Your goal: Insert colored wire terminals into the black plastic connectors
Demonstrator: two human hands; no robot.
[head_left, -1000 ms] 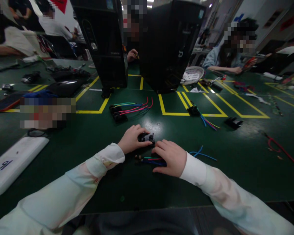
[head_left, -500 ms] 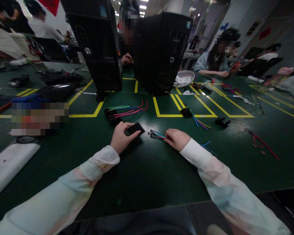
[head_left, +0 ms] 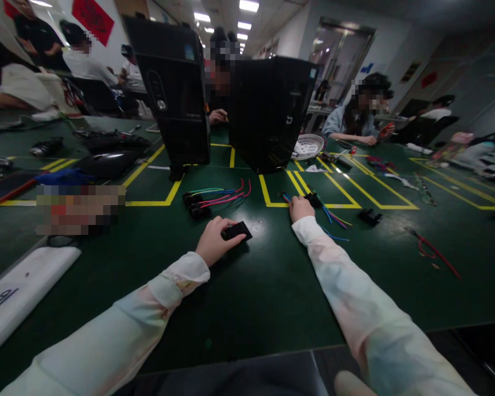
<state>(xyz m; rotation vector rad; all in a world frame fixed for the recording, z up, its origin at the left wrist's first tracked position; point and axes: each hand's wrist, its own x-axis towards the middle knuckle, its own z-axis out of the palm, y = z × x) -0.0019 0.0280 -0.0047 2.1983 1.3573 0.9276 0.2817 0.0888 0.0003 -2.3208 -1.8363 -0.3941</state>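
My left hand (head_left: 213, 240) holds a small black connector block (head_left: 236, 230) just above the green table (head_left: 251, 291). My right hand (head_left: 301, 208) is stretched forward, closed on a bundle of coloured wires (head_left: 286, 197) whose ends stick out to its left. It is next to a black connector with blue, red and yellow wires (head_left: 328, 212) on the yellow tape line. Another wired black connector set (head_left: 208, 197) with red, green and blue leads lies beyond my left hand.
Two tall black computer cases (head_left: 177, 88) (head_left: 272, 110) stand behind. A white basket (head_left: 307, 146), a black clip (head_left: 369, 216), red wire (head_left: 431, 250) and a white flat device (head_left: 22, 291) lie around. Other people sit at the table's far side.
My right hand carried the coloured wires forward and right, from near my body to the wired connector on the yellow line. My left hand turned the black block and stayed in place.
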